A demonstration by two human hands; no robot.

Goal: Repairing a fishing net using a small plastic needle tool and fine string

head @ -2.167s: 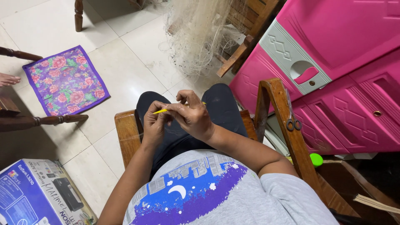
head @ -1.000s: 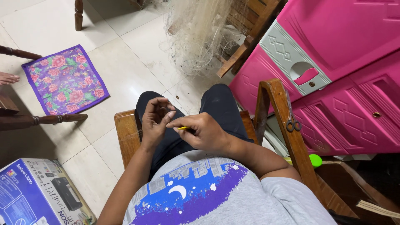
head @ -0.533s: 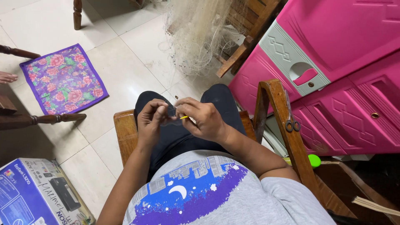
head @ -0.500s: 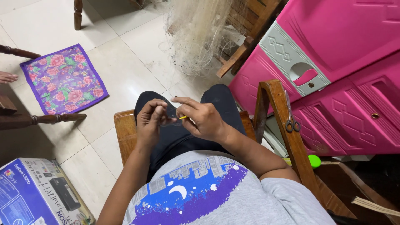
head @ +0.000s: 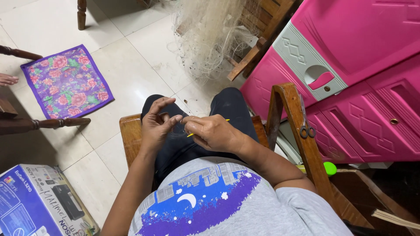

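Note:
I sit on a wooden chair (head: pixel 131 135) and look down at my lap. My right hand (head: pixel 214 133) is closed around a thin yellow needle-like tool (head: pixel 190 135), whose tips stick out on both sides of the fist. My left hand (head: pixel 158 124) is just beside it, fingertips pinching fine, nearly invisible thread against the right hand's fingers. Both hands touch above my dark trousers. A pale fishing net (head: pixel 214 35) hangs in a tangled bundle beyond my knees, and thin strands seem to run from it toward my hands.
Scissors (head: pixel 305 126) hang on the chair's right arm. Pink plastic drawers (head: pixel 363 74) stand to the right. A purple floral mat (head: pixel 65 81) lies on the tiled floor at left, near another person's foot (head: pixel 8 79). A printer box (head: pixel 39 205) sits at the lower left.
My right hand with the yellow tool pulled back toward my body, then came forward again to meet the left hand. The left hand's fingers spread and pinched again.

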